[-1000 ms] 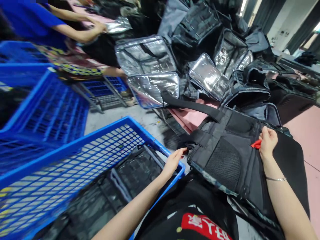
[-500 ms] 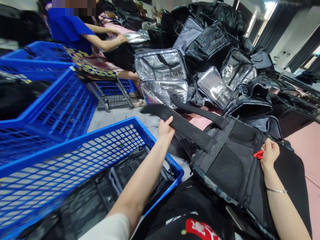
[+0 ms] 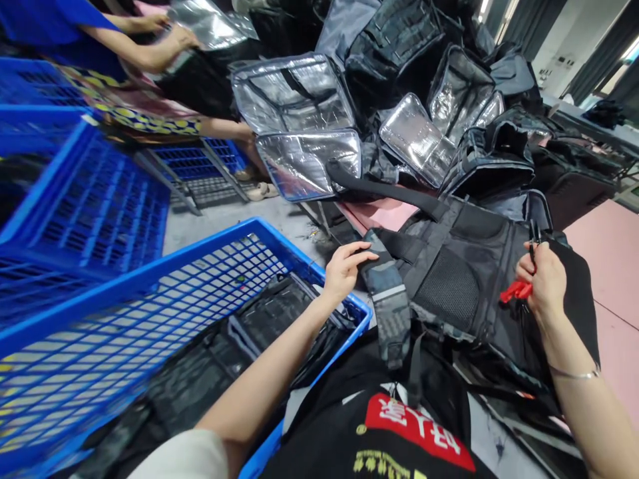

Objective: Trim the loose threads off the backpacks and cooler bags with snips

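Note:
A black backpack (image 3: pixel 492 266) lies with its padded mesh back panel up, in front of my body. One shoulder strap (image 3: pixel 387 299), camouflage-patterned with a pale stripe, is folded toward me and hangs over the pack's near edge. My left hand (image 3: pixel 343 269) is at this strap, its fingers stretched out and the tips against the strap's edge. The other strap (image 3: pixel 394 193) stretches away to the left. Above the right part of the pack, my right hand (image 3: pixel 546 279) is closed around red-handled scissors (image 3: pixel 516 291), partly hidden by the fingers, with a dark end pointing up.
A blue crate (image 3: pixel 259 229) with dark bags inside stands at my left, with more blue crates (image 3: pixel 124 199) behind. Silver-lined bags (image 3: pixel 309 159) pile up ahead. A person in a blue top (image 3: pixel 60 30) handles a bag at the far left. Pink tabletop (image 3: pixel 619 246) shows at right.
The near strap, stretched out to the left before, is now folded toward me with its camouflage side showing. My left hand has loosened its hold. More of the scissors shows in my right hand.

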Available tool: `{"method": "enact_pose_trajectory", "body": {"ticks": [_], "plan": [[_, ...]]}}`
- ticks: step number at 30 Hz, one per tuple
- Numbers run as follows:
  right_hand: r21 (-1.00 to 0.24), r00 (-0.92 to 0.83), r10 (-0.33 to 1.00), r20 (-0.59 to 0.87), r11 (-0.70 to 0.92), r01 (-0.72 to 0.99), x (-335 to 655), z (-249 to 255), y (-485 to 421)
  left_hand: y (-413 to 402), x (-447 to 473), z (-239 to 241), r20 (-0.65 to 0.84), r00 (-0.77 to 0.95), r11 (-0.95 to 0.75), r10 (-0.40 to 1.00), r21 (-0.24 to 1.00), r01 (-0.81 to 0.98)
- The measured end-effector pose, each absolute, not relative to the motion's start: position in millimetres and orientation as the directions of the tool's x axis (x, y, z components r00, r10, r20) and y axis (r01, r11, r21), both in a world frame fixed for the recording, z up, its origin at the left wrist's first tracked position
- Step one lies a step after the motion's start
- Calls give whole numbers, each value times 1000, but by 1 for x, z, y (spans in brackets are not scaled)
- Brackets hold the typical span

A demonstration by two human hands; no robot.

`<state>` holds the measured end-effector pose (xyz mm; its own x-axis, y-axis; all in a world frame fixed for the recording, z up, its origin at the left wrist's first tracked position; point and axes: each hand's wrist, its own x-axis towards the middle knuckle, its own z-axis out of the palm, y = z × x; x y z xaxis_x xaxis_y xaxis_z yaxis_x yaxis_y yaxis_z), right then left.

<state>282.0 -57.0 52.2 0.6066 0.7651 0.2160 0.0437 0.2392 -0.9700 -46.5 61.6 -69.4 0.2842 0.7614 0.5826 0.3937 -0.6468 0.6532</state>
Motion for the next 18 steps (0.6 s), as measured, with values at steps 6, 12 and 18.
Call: {"method": "enact_pose_trajectory", "body": {"ticks": [6,12,18], "plan": [[-957,374,927,2,-107,269,179,9,-159,57,-39,-76,592,138,-604,794,742,291],[-929,470,881,-61,-222,296,133,-82,-169,45,-34,-74,591,16,-581,807,788,203],[-974,326,929,-176,-213,79,109,-118,-142,33,-41,-76,553,-16,-551,833,832,61]]}}
